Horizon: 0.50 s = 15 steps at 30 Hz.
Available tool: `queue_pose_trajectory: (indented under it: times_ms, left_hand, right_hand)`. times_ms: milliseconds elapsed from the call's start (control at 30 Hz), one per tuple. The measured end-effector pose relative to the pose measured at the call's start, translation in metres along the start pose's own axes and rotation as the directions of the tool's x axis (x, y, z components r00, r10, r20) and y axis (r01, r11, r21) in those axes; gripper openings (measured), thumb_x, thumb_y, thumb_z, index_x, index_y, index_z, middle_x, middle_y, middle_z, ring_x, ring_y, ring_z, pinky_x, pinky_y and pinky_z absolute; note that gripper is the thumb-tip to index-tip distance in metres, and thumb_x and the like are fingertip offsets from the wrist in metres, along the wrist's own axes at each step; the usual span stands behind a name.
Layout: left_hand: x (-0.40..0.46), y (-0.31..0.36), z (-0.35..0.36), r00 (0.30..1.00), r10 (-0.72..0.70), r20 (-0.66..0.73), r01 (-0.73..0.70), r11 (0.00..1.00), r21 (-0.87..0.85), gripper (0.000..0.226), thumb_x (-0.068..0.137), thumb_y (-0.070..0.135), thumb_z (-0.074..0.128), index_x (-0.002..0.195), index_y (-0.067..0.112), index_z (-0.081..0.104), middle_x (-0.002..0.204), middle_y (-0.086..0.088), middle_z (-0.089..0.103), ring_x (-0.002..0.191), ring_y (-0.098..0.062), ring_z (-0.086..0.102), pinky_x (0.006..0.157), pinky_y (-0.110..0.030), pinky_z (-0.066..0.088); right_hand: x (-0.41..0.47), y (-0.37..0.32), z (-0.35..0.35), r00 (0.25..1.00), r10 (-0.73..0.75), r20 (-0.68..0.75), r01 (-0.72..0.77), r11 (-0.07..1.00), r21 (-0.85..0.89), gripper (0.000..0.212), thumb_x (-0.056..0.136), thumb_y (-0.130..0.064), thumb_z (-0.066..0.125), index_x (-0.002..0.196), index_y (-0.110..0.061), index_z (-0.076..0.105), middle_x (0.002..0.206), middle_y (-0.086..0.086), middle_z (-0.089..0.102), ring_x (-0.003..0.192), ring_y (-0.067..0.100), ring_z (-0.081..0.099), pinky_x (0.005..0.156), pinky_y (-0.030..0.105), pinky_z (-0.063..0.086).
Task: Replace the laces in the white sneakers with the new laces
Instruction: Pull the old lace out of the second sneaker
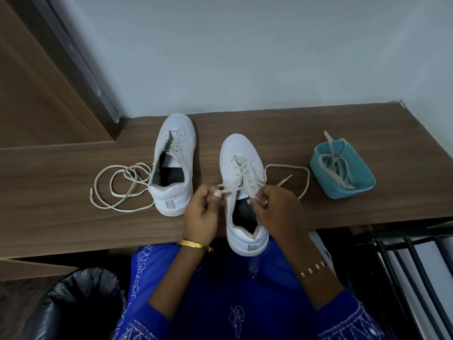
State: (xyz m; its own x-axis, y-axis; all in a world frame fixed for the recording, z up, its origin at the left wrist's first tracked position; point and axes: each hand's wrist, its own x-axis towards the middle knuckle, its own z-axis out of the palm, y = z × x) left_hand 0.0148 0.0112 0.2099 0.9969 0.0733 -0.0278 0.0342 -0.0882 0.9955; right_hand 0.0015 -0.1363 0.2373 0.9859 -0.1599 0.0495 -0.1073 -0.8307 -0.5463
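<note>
At frame centre, the left hand and right hand each pinch the lace. Soft, limp cord (probably slippery); grip near its tips.

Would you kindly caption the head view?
Both hands pinch a lace on the nearer sneaker.
</note>
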Motion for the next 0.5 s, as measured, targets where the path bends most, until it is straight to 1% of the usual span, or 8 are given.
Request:
queue_pose_trajectory:
  times_ms: [67,167,233,300,367,400,433,500]
  left_hand:
    - [0.002,0.011,-0.003,0.998,-0.069,0.007,0.068,0.965,-0.253,0.022,0.096,0.007,0.042,0.075,0.011,0.044,0.080,-0.007,0.065,0.074,-0.011,0.069,0.071,-0.026,0.051]
    - [0.011,0.036,-0.012,0.976,-0.208,-0.060,0.133,0.797,-0.589,0.028,0.100,0.013,0.029,0.076,0.011,0.042,0.069,-0.008,0.068,0.062,-0.014,0.069,0.060,-0.025,0.056]
    - [0.021,0.048,-0.023,0.919,-0.349,-0.183,0.120,0.689,-0.715,0.030,0.101,0.019,0.028,0.076,0.014,0.043,0.051,0.000,0.063,0.047,-0.012,0.063,0.053,-0.024,0.055]
    - [0.028,0.051,-0.035,0.854,-0.403,-0.329,0.074,0.720,-0.690,0.031,0.101,0.017,0.029,0.072,0.015,0.042,0.037,0.004,0.050,0.034,-0.010,0.051,0.044,-0.020,0.049]
    - [0.030,0.046,-0.044,0.862,-0.245,-0.443,0.021,0.891,-0.453,0.032,0.098,0.011,0.034,0.067,0.013,0.041,0.036,0.003,0.043,0.033,-0.009,0.044,0.041,-0.019,0.043]
    - [0.030,0.040,-0.046,0.893,-0.097,-0.440,0.014,0.982,-0.187,0.030,0.097,0.013,0.040,0.067,0.012,0.043,0.042,0.001,0.046,0.037,-0.010,0.046,0.044,-0.021,0.042]
    - [0.029,0.033,-0.045,0.934,0.048,-0.353,-0.006,0.993,0.120,0.026,0.094,0.017,0.046,0.069,0.011,0.047,0.051,-0.004,0.052,0.046,-0.014,0.051,0.051,-0.024,0.042]
    - [0.021,0.024,-0.039,0.960,0.243,-0.137,-0.125,0.815,0.566,0.011,0.087,0.016,0.056,0.085,0.005,0.057,0.079,-0.015,0.060,0.071,-0.027,0.057,0.064,-0.027,0.039]
  right_hand:
    - [0.000,0.002,0.000,1.000,-0.026,-0.006,0.026,0.999,-0.032,0.020,0.088,-0.023,0.060,0.076,-0.007,0.061,0.071,0.006,0.061,0.065,0.016,0.052,0.061,0.024,0.035]
    - [0.005,0.002,-0.005,1.000,-0.012,0.000,0.012,0.998,-0.057,0.022,0.087,-0.021,0.058,0.074,-0.004,0.062,0.070,0.009,0.064,0.065,0.020,0.055,0.060,0.028,0.039]
    - [0.009,0.004,-0.007,1.000,0.015,0.012,-0.014,0.999,-0.043,0.020,0.086,-0.021,0.059,0.077,-0.003,0.065,0.071,0.009,0.066,0.068,0.022,0.059,0.064,0.032,0.044]
    - [0.011,0.005,-0.008,0.999,0.026,0.028,-0.024,0.999,-0.039,0.020,0.085,-0.022,0.060,0.077,-0.004,0.066,0.071,0.008,0.066,0.069,0.022,0.061,0.066,0.032,0.046]
    - [0.012,0.005,-0.009,0.999,0.024,0.045,-0.023,0.999,-0.036,0.020,0.084,-0.022,0.061,0.078,-0.004,0.067,0.072,0.009,0.067,0.071,0.022,0.062,0.067,0.030,0.047]
    - [0.013,0.005,-0.010,0.998,0.026,0.055,-0.024,0.999,-0.032,0.020,0.084,-0.022,0.061,0.079,-0.003,0.067,0.073,0.009,0.068,0.072,0.022,0.062,0.067,0.029,0.047]
    - [0.013,0.005,-0.012,0.997,0.032,0.065,-0.030,0.999,-0.026,0.020,0.084,-0.022,0.062,0.079,-0.004,0.068,0.074,0.009,0.068,0.073,0.022,0.063,0.067,0.028,0.046]
    - [0.014,0.004,-0.014,0.996,0.039,0.084,-0.037,0.999,-0.015,0.018,0.084,-0.023,0.062,0.081,-0.006,0.068,0.076,0.007,0.069,0.075,0.020,0.064,0.069,0.025,0.044]
